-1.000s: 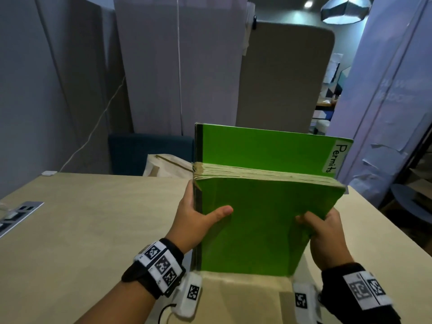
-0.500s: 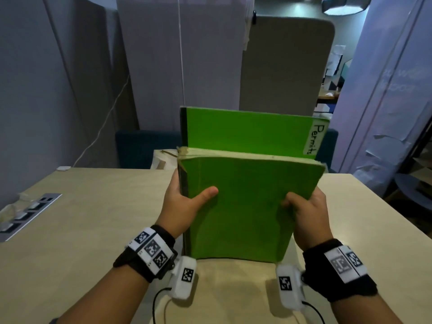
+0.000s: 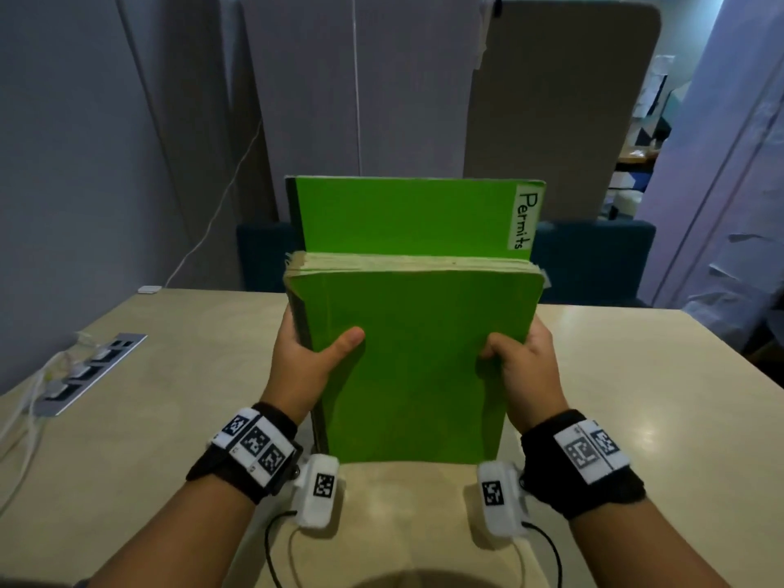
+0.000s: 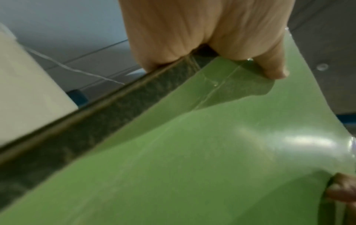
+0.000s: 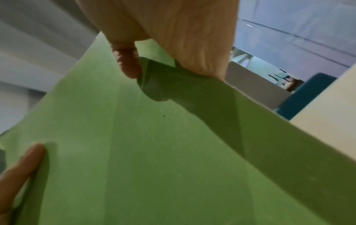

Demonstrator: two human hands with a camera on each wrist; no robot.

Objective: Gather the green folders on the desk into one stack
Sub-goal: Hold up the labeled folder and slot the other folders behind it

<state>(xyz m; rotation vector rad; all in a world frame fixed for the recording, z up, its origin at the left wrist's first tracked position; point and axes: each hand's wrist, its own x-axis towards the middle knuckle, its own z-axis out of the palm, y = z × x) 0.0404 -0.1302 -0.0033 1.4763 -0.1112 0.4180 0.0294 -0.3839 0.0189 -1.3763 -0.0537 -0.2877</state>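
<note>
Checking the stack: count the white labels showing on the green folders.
1: a white label reading "Permits", on the top right of the taller rear folder. Others may be hidden between folders.

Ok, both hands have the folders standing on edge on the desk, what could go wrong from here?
The Permits folder stands taller behind the front folder; it may stay misaligned. The paper edges on top look ragged, so loose sheets could slip. The left hand and right hand grip only the sides; the stack could splay.

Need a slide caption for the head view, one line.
Both hands, left hand and right hand, grip upright green folders on the desk.
</note>
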